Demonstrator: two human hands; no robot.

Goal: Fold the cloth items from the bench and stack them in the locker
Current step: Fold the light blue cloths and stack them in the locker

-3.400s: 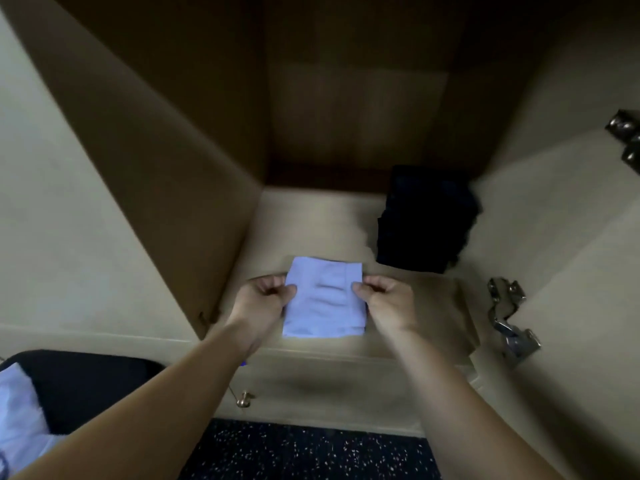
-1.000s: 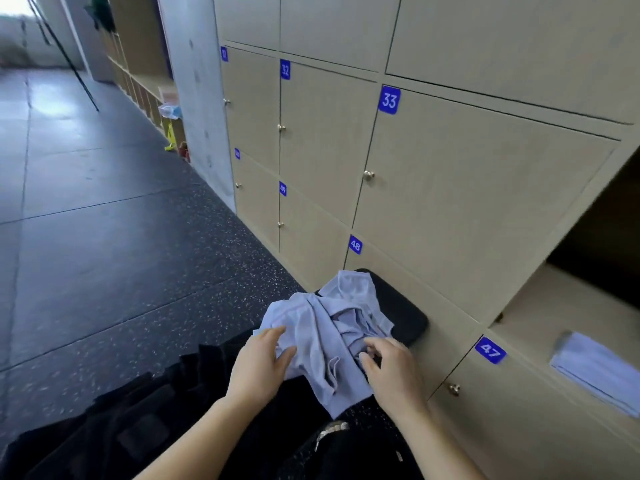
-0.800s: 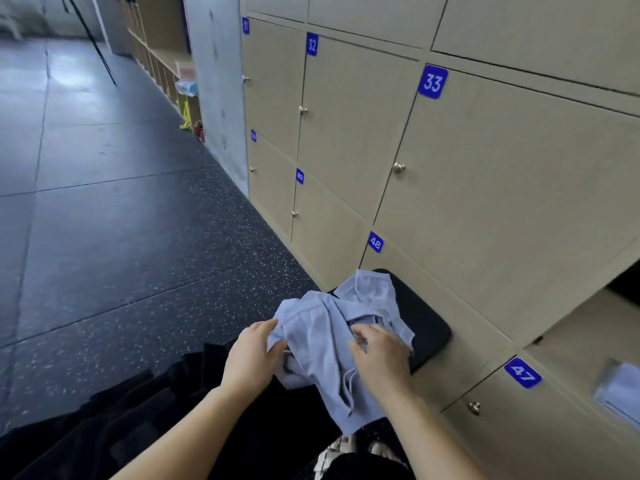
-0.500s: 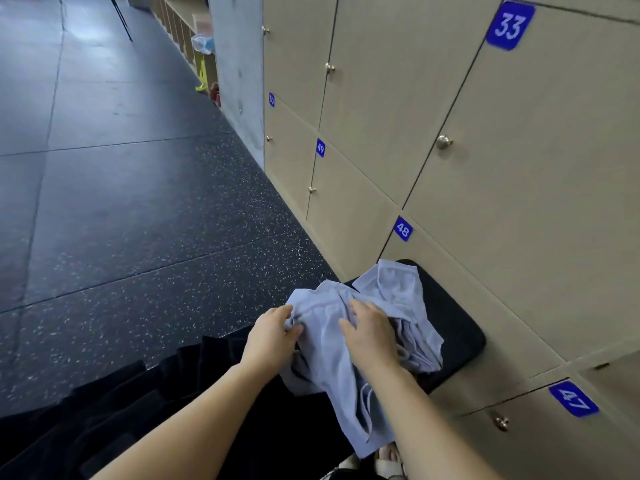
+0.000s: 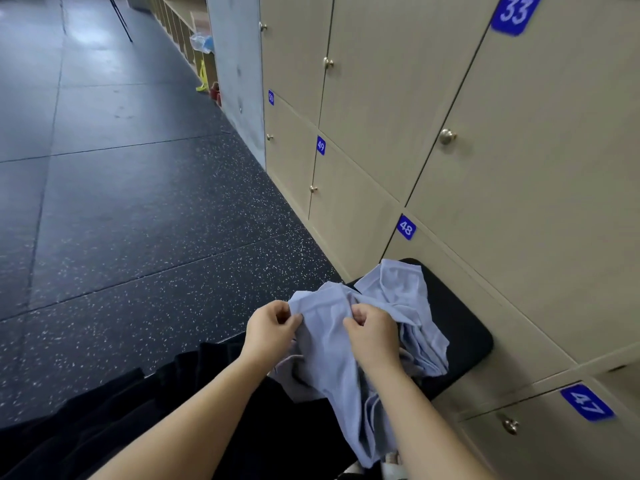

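Observation:
A crumpled pale blue cloth [image 5: 329,344] hangs above the black padded bench [image 5: 460,327], lifted off it. My left hand [image 5: 270,327] pinches its upper left edge. My right hand [image 5: 372,330] grips the same top edge a little to the right. More pale blue cloth [image 5: 401,285] lies bunched on the bench behind the lifted piece. A black garment [image 5: 121,420] is heaped at the bench's near end, under my forearms. The open locker is out of view.
Beige locker doors numbered 33, 47, 48 and 49 fill the right side, with a round knob [image 5: 446,136] on door 33. Dark speckled floor [image 5: 138,220] spreads to the left. A grey pillar [image 5: 235,64] stands far back beside open shelves.
I turned from the locker, where a folded blue cloth was set down, to the bench. Both hands went from resting on the blue pile to pinching one piece's top edge and lifting it.

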